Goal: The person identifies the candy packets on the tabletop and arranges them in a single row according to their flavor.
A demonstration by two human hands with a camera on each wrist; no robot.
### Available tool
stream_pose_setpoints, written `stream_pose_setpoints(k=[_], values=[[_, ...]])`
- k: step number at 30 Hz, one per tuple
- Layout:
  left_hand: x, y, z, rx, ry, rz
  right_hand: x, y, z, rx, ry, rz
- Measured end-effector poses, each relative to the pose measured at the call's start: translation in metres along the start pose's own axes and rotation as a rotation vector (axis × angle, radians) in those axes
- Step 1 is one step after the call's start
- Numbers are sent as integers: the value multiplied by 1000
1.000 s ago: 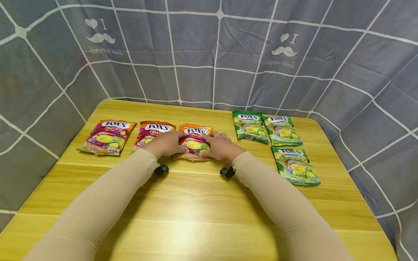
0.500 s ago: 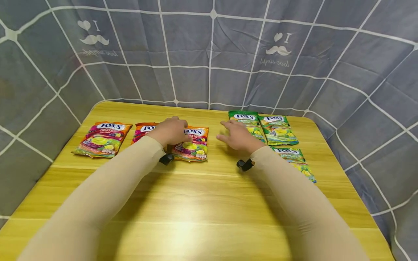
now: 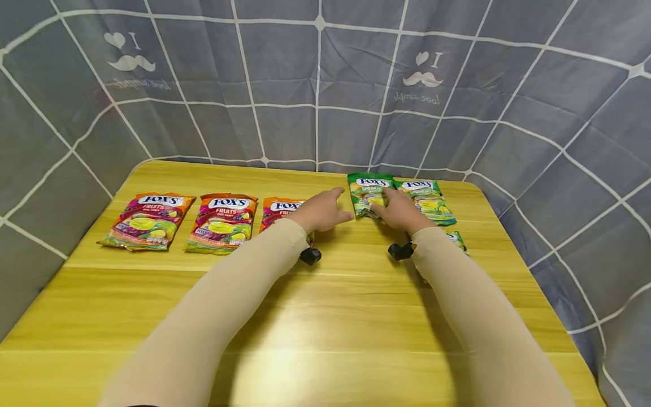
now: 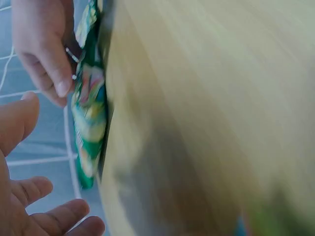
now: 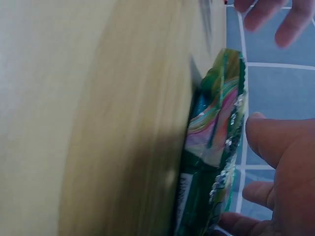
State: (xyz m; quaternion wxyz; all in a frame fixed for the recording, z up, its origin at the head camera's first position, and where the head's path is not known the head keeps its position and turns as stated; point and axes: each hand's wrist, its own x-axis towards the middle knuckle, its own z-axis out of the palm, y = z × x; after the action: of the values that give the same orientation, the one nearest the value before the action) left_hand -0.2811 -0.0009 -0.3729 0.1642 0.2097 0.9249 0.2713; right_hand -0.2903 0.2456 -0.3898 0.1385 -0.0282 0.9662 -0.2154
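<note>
Head view: the left hand (image 3: 322, 213) is spread wide, nothing held; an orange packet (image 3: 277, 209) is partly covered at that hand's nine o'clock. The right hand (image 3: 402, 212) is placed over a green packet (image 3: 363, 193) at its ten o'clock, thumb and fingers parted. Left wrist view: the green packet is seen clear of the left hand, at its one o'clock. Right wrist view: the right thumb (image 5: 268, 135) is set at the packet's edge; firmness of contact cannot be told.
</note>
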Motion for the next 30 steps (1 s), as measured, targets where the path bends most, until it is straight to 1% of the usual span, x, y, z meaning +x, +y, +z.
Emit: stream_pose_setpoints(k=[4,8,11,14,18,22,27,30], values=[[15,6,14,-24,-17,6,1,3,4,-7,-10,20],[27,8,22,-60,-21,-10,3,6,5,5,-16,26],[36,7,26,-56,-13,-15,5,7,6,11,-9,21],[42,6,29,-22,-4,-21,5,8,6,12,-1,11],[45,7,32,2,3,-33,6,10,4,39,2,20],[47,9,34,-23,26,-29,7,12,1,117,12,54],[49,11,33,-105,53,-16,5,15,-2,203,55,51],[48,14,32,-166,62,-15,2,16,-3,227,73,35]])
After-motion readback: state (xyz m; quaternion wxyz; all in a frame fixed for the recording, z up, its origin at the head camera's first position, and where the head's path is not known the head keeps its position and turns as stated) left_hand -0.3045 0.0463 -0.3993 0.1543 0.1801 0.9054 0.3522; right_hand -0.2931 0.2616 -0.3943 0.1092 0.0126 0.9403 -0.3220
